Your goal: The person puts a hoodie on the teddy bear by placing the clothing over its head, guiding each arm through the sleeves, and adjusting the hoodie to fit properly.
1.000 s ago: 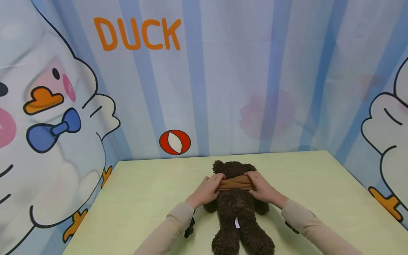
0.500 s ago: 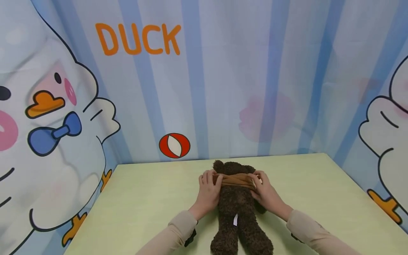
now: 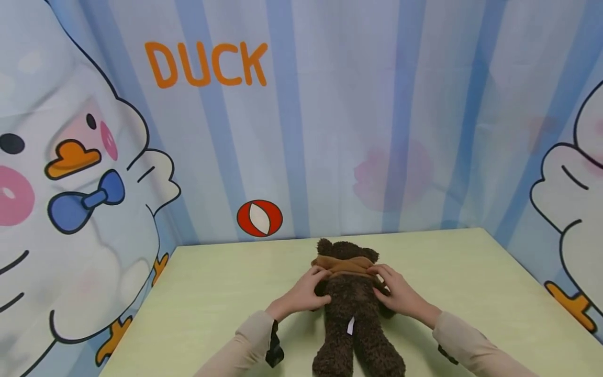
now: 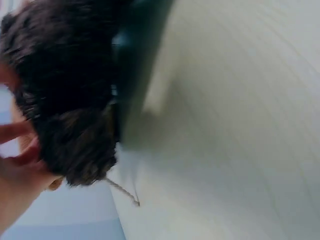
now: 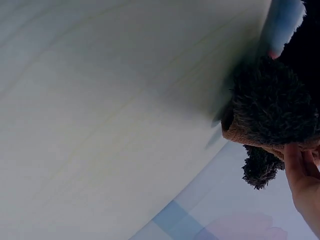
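The bear [image 3: 350, 298] lay at mid-tabletop [image 3: 226, 283], head near the far edge, feet toward the near edge, with the cloth [image 3: 346, 266] across its neck. Since half a second earlier, the left hand [image 3: 303, 292] had dropped lower, exposing the cloth's end toward the left edge. Its fingers touched the cloth's lower border, thumb apart. The right hand [image 3: 400, 293] rested loosened fingers on the opposite end; no pinch was seen. Judgement: adjusting had eased.
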`<state>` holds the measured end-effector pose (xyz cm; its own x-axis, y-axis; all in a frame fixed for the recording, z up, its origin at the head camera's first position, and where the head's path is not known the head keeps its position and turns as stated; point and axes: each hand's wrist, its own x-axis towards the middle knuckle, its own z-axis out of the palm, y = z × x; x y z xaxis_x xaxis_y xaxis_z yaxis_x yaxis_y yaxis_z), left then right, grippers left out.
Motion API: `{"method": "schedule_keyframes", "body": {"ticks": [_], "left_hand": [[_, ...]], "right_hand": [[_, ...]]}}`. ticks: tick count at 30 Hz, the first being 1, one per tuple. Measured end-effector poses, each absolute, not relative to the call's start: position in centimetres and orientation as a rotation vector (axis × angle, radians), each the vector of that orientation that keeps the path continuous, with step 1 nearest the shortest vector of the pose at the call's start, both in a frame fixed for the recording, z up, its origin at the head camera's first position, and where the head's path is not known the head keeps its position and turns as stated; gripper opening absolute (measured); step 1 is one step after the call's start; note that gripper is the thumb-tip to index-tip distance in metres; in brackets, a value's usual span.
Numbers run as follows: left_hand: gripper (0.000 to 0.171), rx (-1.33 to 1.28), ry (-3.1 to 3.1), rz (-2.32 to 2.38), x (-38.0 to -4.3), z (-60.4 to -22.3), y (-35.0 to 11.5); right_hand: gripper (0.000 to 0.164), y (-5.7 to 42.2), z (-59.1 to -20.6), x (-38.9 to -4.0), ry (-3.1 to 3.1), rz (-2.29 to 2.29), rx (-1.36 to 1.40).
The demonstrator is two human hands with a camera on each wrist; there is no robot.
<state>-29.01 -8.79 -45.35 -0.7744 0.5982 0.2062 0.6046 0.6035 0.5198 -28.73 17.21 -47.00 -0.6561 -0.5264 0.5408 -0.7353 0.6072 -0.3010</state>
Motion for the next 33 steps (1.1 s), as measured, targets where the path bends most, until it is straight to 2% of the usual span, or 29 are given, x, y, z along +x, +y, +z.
{"method": "schedule_keyframes", "body": {"ticks": [3,5,11,16,21,24,29,33], "left_hand": [[0.076,-1.015,-2.93,-0.947,-28.7,-45.0,-9.0],[0.084,-0.973,-2.923,-0.9,-28.4,-45.3,-8.8],[0.083,-0.888,-2.812,-0.756,-28.0,-46.0,-7.6],[0.09,-0.917,-2.844,-0.648,-28.1,-45.7,-7.1],[0.093,-0.868,-2.863,-0.751,-28.1,-46.4,-7.1],[0.089,-0.815,-2.866,-0.828,-28.1,-47.0,-7.2],[0.065,-0.79,-2.804,-0.837,-28.4,-47.6,-7.2],[0.046,-0.803,-2.737,-0.913,-28.6,-47.5,-7.2]], "right_hand": [[0.045,17.4,-46.7,-28.7,-2.516,0.786,1.026],[0.052,17.5,-46.6,-28.7,-2.58,0.852,1.041],[0.077,17.4,-47.0,-28.6,-2.695,0.915,1.003],[0.083,16.8,-47.9,-28.3,-2.707,0.895,0.851],[0.093,16.4,-48.0,-28.4,-2.729,0.893,0.807],[0.088,16.1,-48.1,-28.6,-2.721,0.891,0.791],[0.058,15.4,-48.3,-29.0,-2.656,0.902,0.75],[0.049,14.6,-48.6,-28.8,-2.6,0.922,0.662]]}}
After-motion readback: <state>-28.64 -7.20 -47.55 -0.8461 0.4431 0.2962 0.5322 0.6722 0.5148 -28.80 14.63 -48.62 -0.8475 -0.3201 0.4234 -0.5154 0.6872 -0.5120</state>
